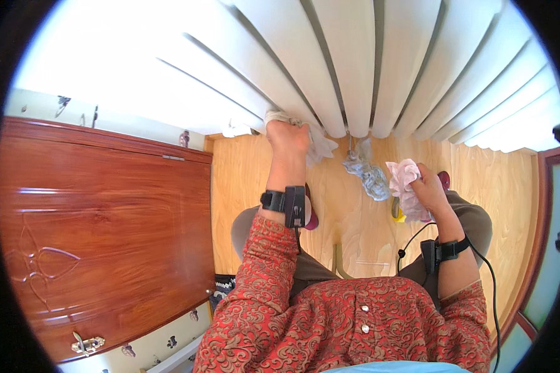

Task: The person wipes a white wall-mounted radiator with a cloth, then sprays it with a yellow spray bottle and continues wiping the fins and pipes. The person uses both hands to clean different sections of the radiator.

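Left hand (287,138) and right hand (428,188) apart
Left grips pale cloth (318,147) by a white radiator (357,74); right clutches pinkish cloth (406,179).

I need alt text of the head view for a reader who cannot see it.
A person's left hand touches a whitish cloth by the bottom of white slats, and the right hand holds a crumpled pinkish cloth. Between them, a crumpled greyish bundle shows against the wooden floor.

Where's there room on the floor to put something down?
Bare floor shows between the brown cabinet and left forearm, and between the right knee and brown frame. It's crowded near the radiator: crumpled plastic between left hand and right hand.
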The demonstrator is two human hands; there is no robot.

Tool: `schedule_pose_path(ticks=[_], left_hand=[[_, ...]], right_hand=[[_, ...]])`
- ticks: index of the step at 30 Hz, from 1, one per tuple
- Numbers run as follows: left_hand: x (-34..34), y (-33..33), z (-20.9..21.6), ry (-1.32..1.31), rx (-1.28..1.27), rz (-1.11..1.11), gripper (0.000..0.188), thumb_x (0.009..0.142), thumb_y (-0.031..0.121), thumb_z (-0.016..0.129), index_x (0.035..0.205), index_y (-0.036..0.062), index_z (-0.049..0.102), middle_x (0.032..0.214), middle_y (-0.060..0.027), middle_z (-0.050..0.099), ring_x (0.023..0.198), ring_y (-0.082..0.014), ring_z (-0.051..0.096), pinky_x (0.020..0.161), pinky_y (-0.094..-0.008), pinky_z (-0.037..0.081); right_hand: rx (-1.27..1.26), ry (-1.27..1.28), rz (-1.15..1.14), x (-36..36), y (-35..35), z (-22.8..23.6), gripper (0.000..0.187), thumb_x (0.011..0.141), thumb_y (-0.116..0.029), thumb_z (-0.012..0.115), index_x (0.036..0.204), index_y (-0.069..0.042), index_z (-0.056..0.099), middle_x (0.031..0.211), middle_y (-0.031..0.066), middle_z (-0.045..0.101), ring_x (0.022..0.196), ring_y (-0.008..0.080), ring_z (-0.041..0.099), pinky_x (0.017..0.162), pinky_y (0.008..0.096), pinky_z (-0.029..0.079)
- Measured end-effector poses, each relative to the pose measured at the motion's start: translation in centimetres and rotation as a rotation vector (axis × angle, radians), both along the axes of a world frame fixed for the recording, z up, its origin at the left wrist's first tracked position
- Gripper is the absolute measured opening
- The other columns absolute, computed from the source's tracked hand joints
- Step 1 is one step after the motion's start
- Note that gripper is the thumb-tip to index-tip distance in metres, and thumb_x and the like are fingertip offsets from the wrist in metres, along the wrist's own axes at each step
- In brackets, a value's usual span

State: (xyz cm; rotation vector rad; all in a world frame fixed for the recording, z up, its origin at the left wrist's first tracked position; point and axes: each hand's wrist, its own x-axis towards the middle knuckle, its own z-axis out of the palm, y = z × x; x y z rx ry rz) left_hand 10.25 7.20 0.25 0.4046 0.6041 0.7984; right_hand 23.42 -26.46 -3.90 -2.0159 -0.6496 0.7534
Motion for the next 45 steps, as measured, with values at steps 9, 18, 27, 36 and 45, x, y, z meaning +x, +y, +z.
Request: schedule_pose_path(ticks=[9,18,27,36,45], left_hand=[[-1.6,-3.9,19.7,-0.086,0.876,0.187,0.021,0.093,0.018,0.052,0.111,0.0055,0.053,0.109,-0.0035,0.051,0.100,-0.0175,0.047,0.098,-0.0341,0.034],[2.6,1.4,20.7,0.971,1.980,0.767,0.046,0.088,0.021,0.053,0.121,-0.0090,0.043,0.126,-0.0354,0.034,0.123,-0.0531,0.028,0.103,-0.0663,0.017],[2.8,0.1,1.2,1.301,1.771,0.405,0.045,0.093,0.037,0.046,0.116,-0.0025,0.051,0.111,-0.0198,0.052,0.108,-0.0342,0.048,0.102,-0.0457,0.032],[0.6,-1.4,-21.6,1.348,1.587,-0.112,0.067,0.092,0.045,0.043,0.135,-0.0058,0.043,0.146,-0.0312,0.033,0.136,-0.0463,0.026,0.115,-0.0541,0.012],[1.9,-4.6,-21.9,1.475,1.355,-0.388,0.044,0.092,0.026,0.050,0.124,-0.0025,0.051,0.123,-0.0207,0.054,0.117,-0.0378,0.049,0.102,-0.0479,0.033]], right_hand=[[-0.014,-0.132,0.038,-0.2,0.0,0.0,0.032,0.085,-0.020,0.056,0.108,0.002,0.061,0.096,0.0209,0.067,0.093,0.0344,0.065,0.079,0.0407,0.049],[0.022,-0.099,0.006,-1.0,-0.5,1.8,0.030,0.083,-0.019,0.056,0.104,0.002,0.060,0.098,0.0263,0.065,0.096,0.0430,0.062,0.082,0.0447,0.048],[-0.021,-0.106,0.028,-0.5,-0.2,2.0,0.027,0.086,-0.020,0.057,0.102,0.002,0.059,0.088,0.0246,0.065,0.085,0.0407,0.064,0.074,0.0428,0.048],[0.035,-0.018,0.034,-0.5,0.2,2.2,0.023,0.086,-0.017,0.057,0.101,0.001,0.058,0.086,0.0211,0.064,0.079,0.0344,0.063,0.072,0.0382,0.048],[0.017,0.094,0.018,-0.4,0.5,1.6,0.022,0.086,-0.015,0.056,0.102,0.001,0.058,0.083,0.0183,0.064,0.075,0.0239,0.062,0.070,0.0360,0.048]])
